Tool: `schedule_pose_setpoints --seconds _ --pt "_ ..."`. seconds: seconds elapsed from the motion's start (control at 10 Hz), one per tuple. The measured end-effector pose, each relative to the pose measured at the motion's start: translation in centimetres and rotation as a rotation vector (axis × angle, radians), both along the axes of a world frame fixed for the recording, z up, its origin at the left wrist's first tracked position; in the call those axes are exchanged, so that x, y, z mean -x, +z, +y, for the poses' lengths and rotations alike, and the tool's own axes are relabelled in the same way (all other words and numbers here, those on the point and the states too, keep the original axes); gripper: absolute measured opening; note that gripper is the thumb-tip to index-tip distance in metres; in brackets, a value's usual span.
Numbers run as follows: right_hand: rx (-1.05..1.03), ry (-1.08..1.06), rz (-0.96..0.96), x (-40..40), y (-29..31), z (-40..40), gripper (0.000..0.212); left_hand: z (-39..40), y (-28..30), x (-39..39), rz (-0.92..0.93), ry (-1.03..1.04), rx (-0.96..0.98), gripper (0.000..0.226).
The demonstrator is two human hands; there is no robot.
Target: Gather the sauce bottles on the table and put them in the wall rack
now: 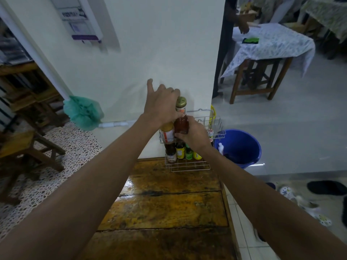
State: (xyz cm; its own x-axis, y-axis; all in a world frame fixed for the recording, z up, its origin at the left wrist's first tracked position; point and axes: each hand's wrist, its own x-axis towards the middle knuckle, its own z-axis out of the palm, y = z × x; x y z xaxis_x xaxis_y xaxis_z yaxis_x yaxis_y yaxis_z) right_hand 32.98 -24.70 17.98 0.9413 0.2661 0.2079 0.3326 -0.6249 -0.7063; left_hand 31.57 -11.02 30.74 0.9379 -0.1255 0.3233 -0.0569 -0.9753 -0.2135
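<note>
A white wire wall rack (217, 126) hangs on the cream wall above the far end of the wooden table (165, 209). My right hand (195, 135) grips the base of a red sauce bottle (181, 123) with a gold cap, held upright over the rack's upper shelf. My left hand (162, 105) rests on the upper part of an orange sauce bottle (167, 133) standing in the upper shelf, its fingers partly spread and touching the red bottle's neck. Several bottles (180, 152) stand in the lower shelf.
A blue bucket (242, 147) sits on the floor right of the rack. A green plastic bag (82, 112) hangs at the left. Wooden stools stand at left; a cloth-covered table (272, 44) and another person's hand (243, 25) are at the back right. Sandals lie on the floor.
</note>
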Motion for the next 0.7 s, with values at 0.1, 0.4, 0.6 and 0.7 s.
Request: schedule_pose_setpoints --seconds 0.1,0.4,0.6,0.7 --pt "0.001 -0.005 0.001 -0.2 -0.3 -0.1 0.075 0.2 0.0 0.2 0.002 -0.027 -0.001 0.058" --pt "0.031 0.003 0.009 0.3 0.5 -0.3 0.074 0.8 -0.7 0.9 -0.078 -0.103 0.029 0.063" --pt "0.112 0.011 -0.002 1.0 1.6 -1.5 0.094 1.1 -1.0 3.0 -0.198 -0.126 0.083 0.07" --pt "0.284 -0.014 -0.025 2.7 3.2 -2.4 0.094 1.9 -1.7 5.8 -0.276 -0.109 0.124 0.07"
